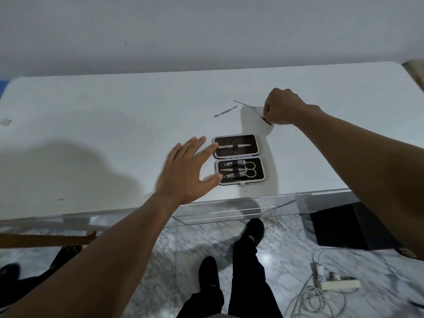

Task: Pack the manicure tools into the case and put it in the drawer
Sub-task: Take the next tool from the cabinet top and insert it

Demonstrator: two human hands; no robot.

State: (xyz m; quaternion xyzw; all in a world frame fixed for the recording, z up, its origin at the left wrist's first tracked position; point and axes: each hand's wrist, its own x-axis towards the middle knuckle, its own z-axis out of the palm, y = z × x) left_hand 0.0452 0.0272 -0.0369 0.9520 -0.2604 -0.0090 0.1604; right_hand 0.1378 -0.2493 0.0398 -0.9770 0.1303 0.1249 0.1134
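The manicure case (239, 159) lies open near the front edge of the white table (114, 125). Its lid half holds tweezers, and its lower half holds scissors and two clippers under straps. My left hand (188, 173) is spread open just left of the case, fingertips touching its left rim. Farther back on the right, my right hand (283, 107) is closed around a small dark nail file (266, 121) that rests on the table. A metal cuticle pusher (225, 111) and a thin pick (244, 104) lie loose on the table behind the case.
A clear acrylic drawer (241, 208) sticks out below the table's front edge. My feet in black shoes stand on the marble floor. A power strip with white cables (330, 283) lies at the lower right. A dark box (344, 226) sits under the table.
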